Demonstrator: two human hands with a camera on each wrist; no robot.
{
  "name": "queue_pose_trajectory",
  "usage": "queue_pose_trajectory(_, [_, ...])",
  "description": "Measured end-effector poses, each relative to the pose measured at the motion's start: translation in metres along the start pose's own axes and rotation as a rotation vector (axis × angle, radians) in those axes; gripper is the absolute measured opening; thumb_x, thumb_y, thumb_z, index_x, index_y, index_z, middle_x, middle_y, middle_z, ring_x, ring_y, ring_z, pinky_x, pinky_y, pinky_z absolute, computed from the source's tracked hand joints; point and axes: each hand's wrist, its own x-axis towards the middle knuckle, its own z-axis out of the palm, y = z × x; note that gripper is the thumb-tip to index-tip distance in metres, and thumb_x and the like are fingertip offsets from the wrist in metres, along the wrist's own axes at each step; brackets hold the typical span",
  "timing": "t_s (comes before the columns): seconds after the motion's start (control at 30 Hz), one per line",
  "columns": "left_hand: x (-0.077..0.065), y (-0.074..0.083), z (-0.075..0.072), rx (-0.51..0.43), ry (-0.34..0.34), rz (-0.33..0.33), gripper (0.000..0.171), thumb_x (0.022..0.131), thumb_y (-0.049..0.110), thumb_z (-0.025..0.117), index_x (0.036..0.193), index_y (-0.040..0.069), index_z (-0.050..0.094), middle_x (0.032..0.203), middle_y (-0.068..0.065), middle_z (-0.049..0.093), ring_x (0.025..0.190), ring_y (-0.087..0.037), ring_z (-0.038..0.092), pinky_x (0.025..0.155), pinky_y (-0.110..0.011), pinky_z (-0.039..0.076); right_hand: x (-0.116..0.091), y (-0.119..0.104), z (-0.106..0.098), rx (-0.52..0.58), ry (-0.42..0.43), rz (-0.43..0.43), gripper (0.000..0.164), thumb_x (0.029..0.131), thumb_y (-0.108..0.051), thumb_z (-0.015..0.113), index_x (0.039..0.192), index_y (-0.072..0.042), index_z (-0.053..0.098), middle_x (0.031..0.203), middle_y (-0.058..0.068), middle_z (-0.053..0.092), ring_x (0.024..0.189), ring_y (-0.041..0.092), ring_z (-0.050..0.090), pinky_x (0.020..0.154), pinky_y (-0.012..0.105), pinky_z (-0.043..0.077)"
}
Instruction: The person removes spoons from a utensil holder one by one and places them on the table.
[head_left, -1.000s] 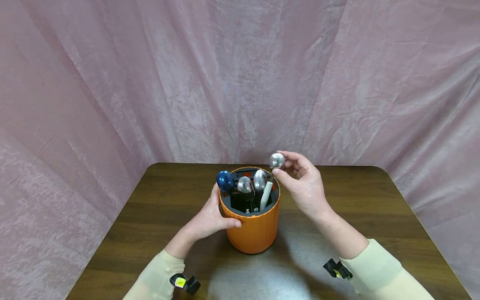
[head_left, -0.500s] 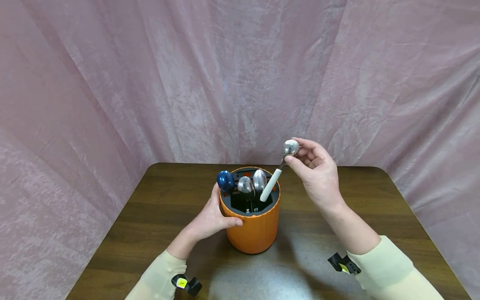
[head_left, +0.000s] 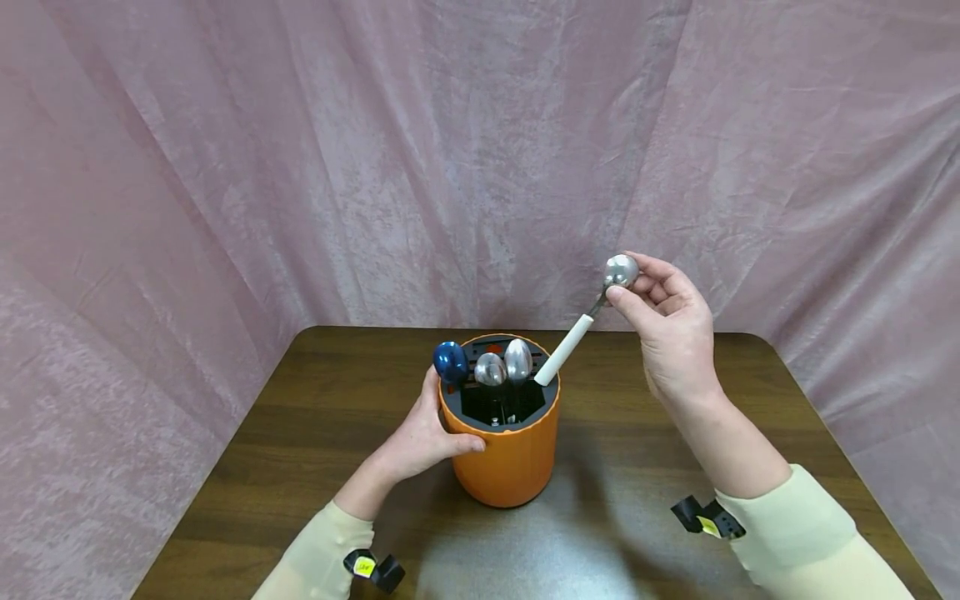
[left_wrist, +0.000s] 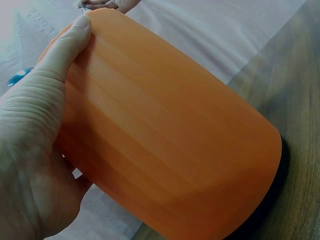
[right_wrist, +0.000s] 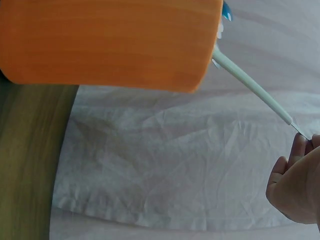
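On the table stands an orange cylindrical utensil holder (head_left: pixel 504 467) with a dark grey slotted insert. My left hand (head_left: pixel 416 437) grips its left side, thumb across the front below the rim; the other fingers are mostly hidden behind it. My right hand (head_left: pixel 675 333) pinches a spoon (head_left: pixel 566 348) by its metal bowl, up and right of the holder. The spoon's white handle slants down, its end overlapping the right rim in the head view. In the right wrist view the handle (right_wrist: pixel 255 87) reaches from the holder's top to the fingertips.
Inside the holder stand a blue utensil (head_left: pixel 451 362) at the left and two silver spoons, one in front (head_left: pixel 491 369) and another behind (head_left: pixel 518 360). The brown wooden table (head_left: pixel 300 450) ends at a pink curtain (head_left: pixel 480 167) behind.
My right hand has drawn the white-handled spoon up and to the right, its handle rising out of the holder. My left hand and the holder have stayed in place.
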Motion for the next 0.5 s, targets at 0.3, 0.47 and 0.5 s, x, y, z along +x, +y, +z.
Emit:
queue_pose_trajectory(0.3, [0.001, 0.001, 0.0, -0.028, -0.002, 0.005, 0.116, 0.075, 0.047, 0.09, 0.157, 0.041, 0.009, 0.152, -0.002, 0.039, 0.132, -0.024, 0.049, 0.113, -0.049, 0.037, 0.009, -0.008, -0.018, 0.011, 0.062, -0.041, 0.041, 0.085, 0.021, 0.071, 0.123, 0.01, 0.065, 0.097, 0.012, 0.071, 0.089, 0.018, 0.066, 0.079, 0.026, 0.057])
queue_pose_trajectory(0.47, [0.0, 0.0, 0.0, -0.027, 0.0, 0.01, 0.115, 0.076, 0.046, 0.091, 0.157, 0.041, 0.01, 0.152, -0.003, 0.04, 0.131, -0.024, 0.05, 0.113, -0.048, 0.037, 0.012, -0.007, -0.033, -0.012, 0.083, -0.026, 0.041, 0.084, 0.019, 0.072, 0.123, 0.011, 0.064, 0.095, 0.012, 0.068, 0.087, 0.017, 0.067, 0.079, 0.026, 0.058])
queue_pose_trajectory(0.5, [0.0, 0.0, 0.0, -0.029, -0.002, 0.013, 0.115, 0.076, 0.045, 0.09, 0.158, 0.041, 0.009, 0.152, -0.003, 0.04, 0.131, -0.024, 0.05, 0.113, -0.048, 0.037, 0.013, -0.006, -0.037, -0.019, 0.083, -0.017, 0.041, 0.084, 0.018, 0.073, 0.123, 0.011, 0.064, 0.095, 0.012, 0.068, 0.087, 0.017, 0.067, 0.079, 0.026, 0.058])
